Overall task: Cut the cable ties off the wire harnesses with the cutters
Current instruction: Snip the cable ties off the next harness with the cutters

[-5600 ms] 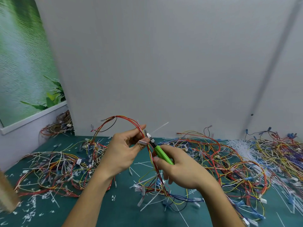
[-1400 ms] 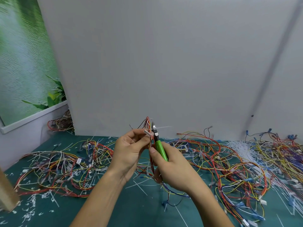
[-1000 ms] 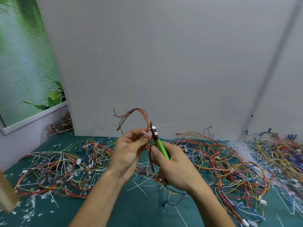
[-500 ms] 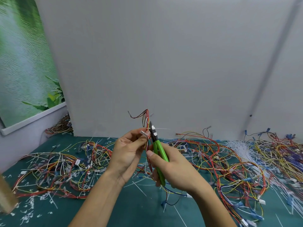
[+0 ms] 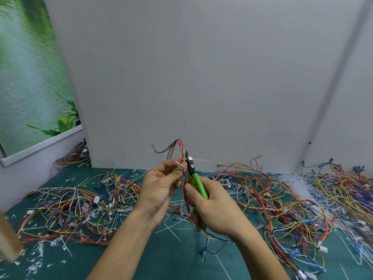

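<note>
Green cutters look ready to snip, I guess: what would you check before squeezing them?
1. Right hand grips the cutters: ok.
2. Left hand pinches the harness near the cable tie: ok.
3. Blades sit at the cable tie: ok.
4. Blades around the tie only, not wires: cannot tell, too small.
5. Left fingertips clear of the blades: cannot tell, they look very close.

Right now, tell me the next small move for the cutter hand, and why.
Probably squeeze the cutters shut. The right hand grips them with the blade tips at the white cable tie, which wraps the wire harness that the left hand pinches upright; the tie looks uncut.
</note>
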`<state>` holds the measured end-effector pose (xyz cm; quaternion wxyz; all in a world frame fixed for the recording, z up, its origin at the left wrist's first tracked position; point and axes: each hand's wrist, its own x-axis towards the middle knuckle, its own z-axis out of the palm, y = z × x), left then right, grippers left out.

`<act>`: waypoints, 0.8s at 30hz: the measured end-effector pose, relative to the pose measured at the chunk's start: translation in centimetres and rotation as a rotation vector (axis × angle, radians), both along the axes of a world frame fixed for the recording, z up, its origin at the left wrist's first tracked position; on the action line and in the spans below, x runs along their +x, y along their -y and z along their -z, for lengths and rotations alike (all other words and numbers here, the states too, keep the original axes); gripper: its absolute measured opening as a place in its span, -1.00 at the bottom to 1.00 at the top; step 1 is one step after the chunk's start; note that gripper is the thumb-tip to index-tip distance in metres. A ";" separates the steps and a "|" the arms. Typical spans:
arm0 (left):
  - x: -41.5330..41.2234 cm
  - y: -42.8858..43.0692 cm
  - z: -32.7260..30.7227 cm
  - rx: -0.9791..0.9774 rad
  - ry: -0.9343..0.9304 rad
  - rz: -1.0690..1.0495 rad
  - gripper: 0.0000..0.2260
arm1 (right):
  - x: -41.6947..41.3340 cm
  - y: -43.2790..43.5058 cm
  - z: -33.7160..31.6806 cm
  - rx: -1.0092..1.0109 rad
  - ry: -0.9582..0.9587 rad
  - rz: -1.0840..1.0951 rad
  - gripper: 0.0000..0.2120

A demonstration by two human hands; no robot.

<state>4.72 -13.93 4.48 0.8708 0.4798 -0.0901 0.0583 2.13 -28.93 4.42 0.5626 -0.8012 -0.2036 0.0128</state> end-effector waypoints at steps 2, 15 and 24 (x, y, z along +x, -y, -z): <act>0.1 -0.1 0.1 0.007 -0.010 0.002 -0.77 | -0.1 -0.2 0.0 0.002 -0.013 -0.006 -0.77; 0.7 -0.1 0.8 0.097 -0.034 -0.063 -0.73 | 0.6 0.0 0.5 -0.028 -0.046 0.055 -0.77; 1.0 -0.5 1.2 0.129 -0.027 -0.048 -0.80 | 0.2 -0.2 -0.1 0.015 -0.145 0.021 -0.77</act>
